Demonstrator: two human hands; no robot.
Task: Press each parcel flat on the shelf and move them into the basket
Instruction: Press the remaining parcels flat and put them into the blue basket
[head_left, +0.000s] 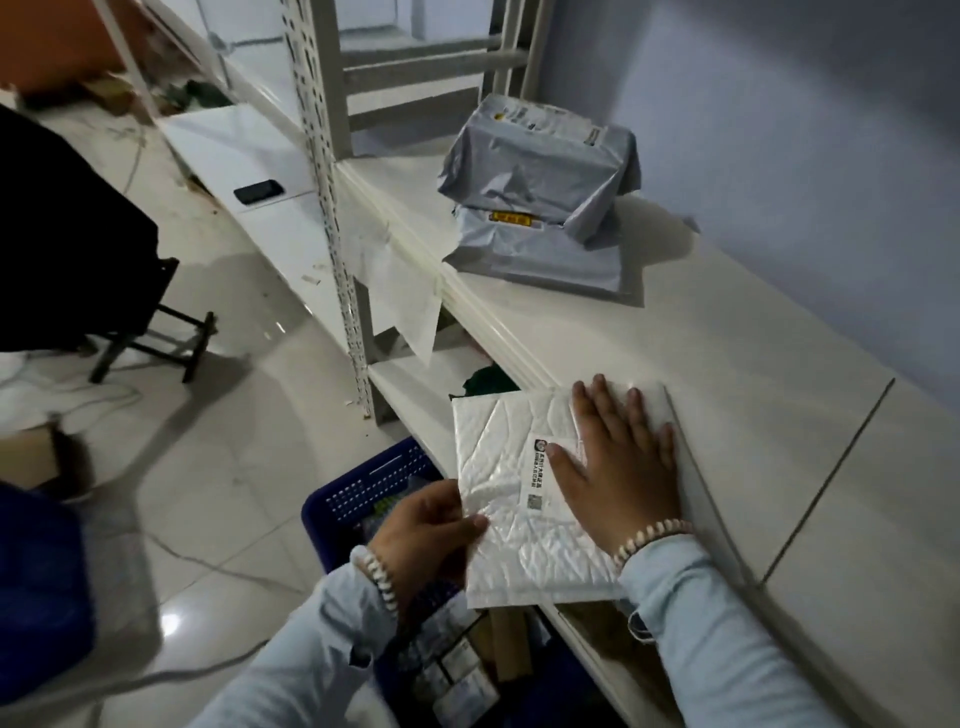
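A white bubble-mailer parcel (514, 467) lies at the front edge of the white shelf (701, 364), its near half sticking out over the edge. My right hand (618, 462) lies flat on the parcel's far right part with fingers straight and spread. My left hand (431, 525) pinches the parcel's left edge between thumb and fingers. Below the parcel stands a blue plastic basket (363, 493) holding several parcels. Two grey poly-bag parcels (540, 192) are stacked farther back on the shelf.
A perforated metal shelf upright (332, 208) rises left of the grey parcels. A black phone (258, 191) lies on a white board on the floor. A dark chair (78, 249) stands on the tiled floor at left. The wall is close behind the shelf.
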